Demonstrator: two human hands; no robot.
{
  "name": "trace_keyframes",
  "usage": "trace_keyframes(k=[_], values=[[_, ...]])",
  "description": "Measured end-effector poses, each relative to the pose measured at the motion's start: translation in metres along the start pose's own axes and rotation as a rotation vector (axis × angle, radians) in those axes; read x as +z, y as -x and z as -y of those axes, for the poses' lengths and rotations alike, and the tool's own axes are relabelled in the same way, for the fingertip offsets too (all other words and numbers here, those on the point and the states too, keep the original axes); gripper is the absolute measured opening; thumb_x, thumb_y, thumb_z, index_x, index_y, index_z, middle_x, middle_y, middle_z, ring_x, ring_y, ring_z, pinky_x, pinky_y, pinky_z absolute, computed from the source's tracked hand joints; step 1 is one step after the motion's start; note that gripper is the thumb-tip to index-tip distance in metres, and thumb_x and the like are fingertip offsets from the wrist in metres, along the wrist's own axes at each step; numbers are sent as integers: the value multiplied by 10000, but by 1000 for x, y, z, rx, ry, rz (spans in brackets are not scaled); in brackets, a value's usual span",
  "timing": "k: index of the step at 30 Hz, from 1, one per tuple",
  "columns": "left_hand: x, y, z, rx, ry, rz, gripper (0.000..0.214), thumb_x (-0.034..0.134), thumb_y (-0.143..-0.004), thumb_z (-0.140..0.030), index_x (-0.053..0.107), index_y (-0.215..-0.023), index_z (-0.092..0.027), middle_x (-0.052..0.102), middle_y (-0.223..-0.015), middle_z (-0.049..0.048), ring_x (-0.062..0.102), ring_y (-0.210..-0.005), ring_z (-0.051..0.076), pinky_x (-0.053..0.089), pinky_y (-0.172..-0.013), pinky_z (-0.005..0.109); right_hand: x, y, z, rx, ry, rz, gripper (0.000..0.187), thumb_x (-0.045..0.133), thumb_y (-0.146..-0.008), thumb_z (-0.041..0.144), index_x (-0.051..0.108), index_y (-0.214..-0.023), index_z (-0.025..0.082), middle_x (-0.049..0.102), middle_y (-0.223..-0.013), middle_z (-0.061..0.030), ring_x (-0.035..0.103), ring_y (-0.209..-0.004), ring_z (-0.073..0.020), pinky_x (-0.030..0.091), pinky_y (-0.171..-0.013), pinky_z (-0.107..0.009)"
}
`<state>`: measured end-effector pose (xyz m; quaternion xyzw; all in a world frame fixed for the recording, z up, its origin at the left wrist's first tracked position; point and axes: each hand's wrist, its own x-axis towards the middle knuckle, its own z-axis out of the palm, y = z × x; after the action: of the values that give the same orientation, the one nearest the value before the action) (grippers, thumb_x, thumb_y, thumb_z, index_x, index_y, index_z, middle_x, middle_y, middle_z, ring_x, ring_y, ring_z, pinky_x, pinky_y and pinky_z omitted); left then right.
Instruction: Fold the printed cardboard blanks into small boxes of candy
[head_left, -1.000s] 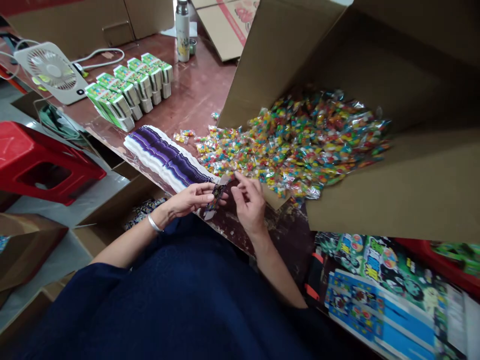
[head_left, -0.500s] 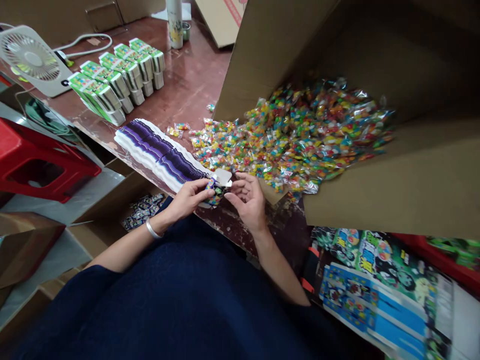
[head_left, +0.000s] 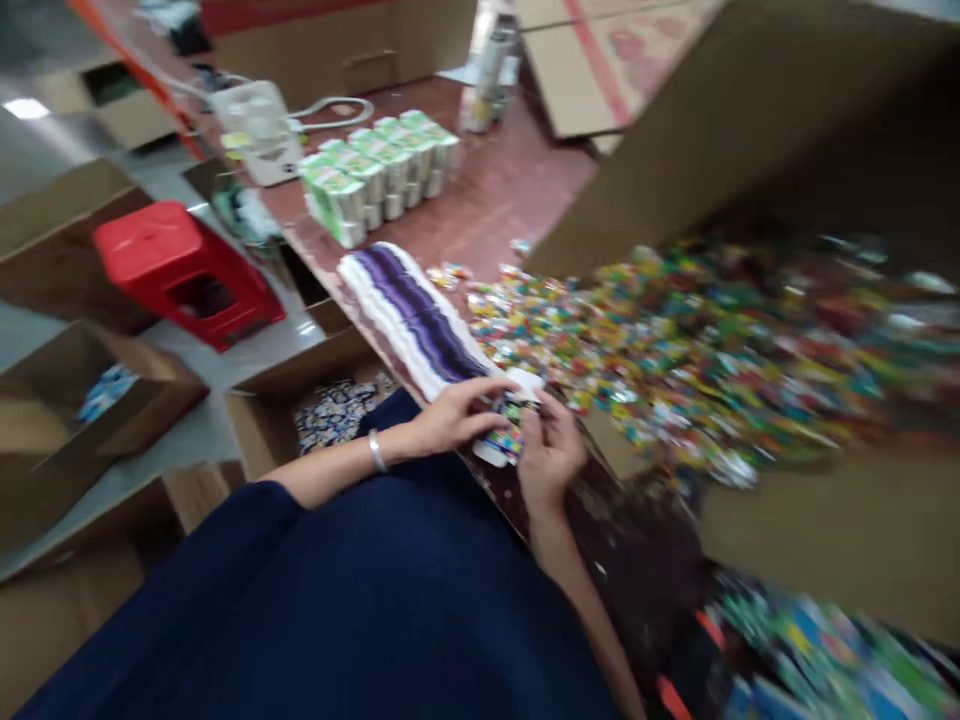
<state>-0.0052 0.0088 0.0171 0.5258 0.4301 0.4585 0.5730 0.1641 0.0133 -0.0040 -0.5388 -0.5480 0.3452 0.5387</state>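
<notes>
Between my two hands is a small printed candy box [head_left: 507, 437] with white flaps showing at its top and bottom. My left hand [head_left: 459, 415] grips the box from its left side, thumb below and fingers across the upper part. On the other side my right hand [head_left: 551, 452] pinches the box's right edge near the upper flap. Just beyond them a long row of flat purple and white boxes [head_left: 420, 315] lies along the table edge. To the right spreads a heap of small clear bags of colourful candy [head_left: 675, 340], blurred by head motion.
Stacks of green cartons [head_left: 375, 165] stand on the table [head_left: 517, 180] near a small fan [head_left: 259, 130] and a bottle [head_left: 487, 75]. A large cardboard box [head_left: 637, 130] holds the candy bags. On the floor are a red stool [head_left: 187, 265] and a box of small packs [head_left: 251, 425].
The view has swung left, so everything sits further right and lower. My right hand has closed from a loose position onto the candy box; my left hand still holds it.
</notes>
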Motion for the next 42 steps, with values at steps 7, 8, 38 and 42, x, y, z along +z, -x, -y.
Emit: trace_keyframes(k=[7, 8, 38, 42], values=[[-22, -7, 4, -105, 88, 49, 412, 908, -736, -197, 719, -1098, -143, 714, -1062, 72, 720, -1022, 258, 573, -900, 356, 11, -15, -10, -67, 108, 1, 336, 805, -791, 571, 712, -804, 248, 761, -997, -103, 754, -897, -294, 645, -856, -510], [-21, -7, 6, -112, 122, 7, 441, 920, -716, -193, 703, -1096, -143, 701, -1073, 75, 716, -1043, 263, 576, -902, 363, 14, -17, -8, -64, 79, -8, 330, 839, -755, 568, 715, -827, 271, 762, -997, -102, 757, -888, -303, 647, -859, -529], [-22, 7, 17, -111, 33, -41, 248, 820, -782, -253, 652, -945, -171, 676, -928, 24, 636, -808, 133, 567, -739, 261, -21, -24, -18, 19, 161, 364, 260, 664, -965, 495, 738, -1046, 259, 729, -1106, -87, 714, -976, -242, 615, -842, -401], [-28, 7, 21, -198, -13, -73, 365, 857, -755, -321, 553, -906, -187, 609, -857, -11, 565, -668, 99, 511, -571, 219, -49, -64, -48, -6, 681, 88, 290, 751, -879, 407, 683, -1072, 201, 693, -1127, -146, 652, -1040, -303, 550, -964, -490]])
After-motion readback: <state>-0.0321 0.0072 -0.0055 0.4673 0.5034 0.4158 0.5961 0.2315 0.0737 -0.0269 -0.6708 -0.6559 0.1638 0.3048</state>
